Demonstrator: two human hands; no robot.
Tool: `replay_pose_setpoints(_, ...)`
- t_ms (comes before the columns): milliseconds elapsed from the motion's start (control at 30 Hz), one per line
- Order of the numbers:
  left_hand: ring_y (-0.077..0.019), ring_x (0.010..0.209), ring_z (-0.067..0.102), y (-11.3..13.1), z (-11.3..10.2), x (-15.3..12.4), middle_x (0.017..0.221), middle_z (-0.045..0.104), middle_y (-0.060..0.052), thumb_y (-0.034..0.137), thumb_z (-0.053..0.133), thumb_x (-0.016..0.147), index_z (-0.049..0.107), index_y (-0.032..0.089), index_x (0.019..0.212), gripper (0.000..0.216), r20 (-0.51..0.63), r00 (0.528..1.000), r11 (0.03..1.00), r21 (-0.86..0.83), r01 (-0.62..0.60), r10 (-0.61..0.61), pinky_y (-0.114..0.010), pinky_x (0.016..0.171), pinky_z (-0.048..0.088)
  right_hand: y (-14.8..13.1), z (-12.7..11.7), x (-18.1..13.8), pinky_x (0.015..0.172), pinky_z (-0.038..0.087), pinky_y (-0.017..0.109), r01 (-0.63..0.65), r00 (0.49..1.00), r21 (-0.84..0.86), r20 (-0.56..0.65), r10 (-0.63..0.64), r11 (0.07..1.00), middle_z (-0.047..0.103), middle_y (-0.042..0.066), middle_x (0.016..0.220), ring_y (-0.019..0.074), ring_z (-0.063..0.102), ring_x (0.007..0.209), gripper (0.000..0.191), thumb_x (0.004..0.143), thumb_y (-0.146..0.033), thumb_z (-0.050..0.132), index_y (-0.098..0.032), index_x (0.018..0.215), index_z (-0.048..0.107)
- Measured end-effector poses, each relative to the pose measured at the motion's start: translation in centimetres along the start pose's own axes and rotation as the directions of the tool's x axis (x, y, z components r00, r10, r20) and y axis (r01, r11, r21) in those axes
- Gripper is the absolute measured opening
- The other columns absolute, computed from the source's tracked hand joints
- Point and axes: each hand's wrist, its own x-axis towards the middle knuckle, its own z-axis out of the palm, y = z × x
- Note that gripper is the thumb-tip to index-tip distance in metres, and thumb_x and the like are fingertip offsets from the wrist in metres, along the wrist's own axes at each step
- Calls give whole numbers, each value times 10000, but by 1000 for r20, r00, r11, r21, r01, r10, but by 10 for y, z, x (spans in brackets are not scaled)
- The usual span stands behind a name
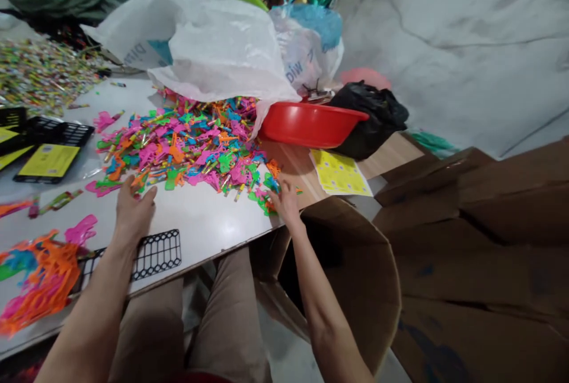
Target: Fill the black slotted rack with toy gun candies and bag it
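Observation:
A broad heap of small plastic toys (195, 146) in pink, orange, green and blue, with thin tubes mixed in, covers the middle of the white table. At its near left edge is my left hand (133, 211), thumb apart from the fingers, nothing visibly gripped. My right hand (287, 204) rests at the heap's right end, fingers spread beside a few green and orange pieces (265, 198). Beneath my left forearm lies a black plastic grid (157, 255), partly hidden by the arm. More toys sit with an orange lattice-like bunch (51, 279) at the lower left.
A white plastic bag (222, 39) drapes over the heap's back. Right of it stand a red basin (311, 125), a black bag (371, 113) and yellow printed sheets (340, 172). An open cardboard box (364, 264) is below the table edge; stacked cartons (480, 252) rise at right.

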Motion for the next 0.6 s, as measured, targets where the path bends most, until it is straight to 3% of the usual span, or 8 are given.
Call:
replay_pose_setpoints(67,-48,562,473,-3,2,-15,966,550,-21,247,661,722,411,229,1369,694,157,973,947,-249,203,-167,-152,444,362,4,10,-19,1010,390,473,18,1000,-88,23,-16,996,542,208,1260,306,502,1175,435,903,-428,533,-108,1188,612)
replay_pose_setpoints(133,-58,591,536,-3,6,-35,941,559,-3,199,702,657,461,243,1312,699,331,917,861,-375,343,-221,-163,483,425,-12,25,-40,1008,384,464,2,1000,-161,-14,-4,987,547,186,1265,294,502,1168,377,927,-399,511,-134,1167,632)
replay_pose_setpoints(267,-157,855,668,-8,17,-85,1109,609,-57,153,793,557,492,230,1270,778,515,827,844,-320,430,-226,-232,664,535,-66,49,-73,943,411,473,-146,988,-225,-90,129,963,540,204,1255,314,509,1128,354,942,-369,505,-133,1172,633)
replay_pose_setpoints(400,-174,791,679,-25,23,-122,989,677,-99,333,822,624,443,147,1314,809,686,667,849,-139,511,-290,-277,682,544,-115,67,-93,905,427,491,-181,983,-150,-40,177,972,491,216,1321,336,501,1128,366,940,-369,512,-152,1221,601)
replay_pose_setpoints(467,-154,681,657,-33,23,-126,870,689,-78,404,829,602,463,110,1275,820,676,675,865,-109,490,-297,-260,608,526,-136,79,-100,890,440,503,-181,983,-72,1,182,981,476,220,1343,344,503,1120,389,926,-381,533,-155,1238,586)
replay_pose_setpoints(600,-119,572,592,-41,20,-112,707,653,-8,465,833,547,520,108,1174,787,605,760,906,-143,398,-238,-233,536,484,-162,98,-103,925,446,481,-75,996,109,47,70,991,450,204,1371,318,495,1142,400,909,-310,552,-156,1279,551)
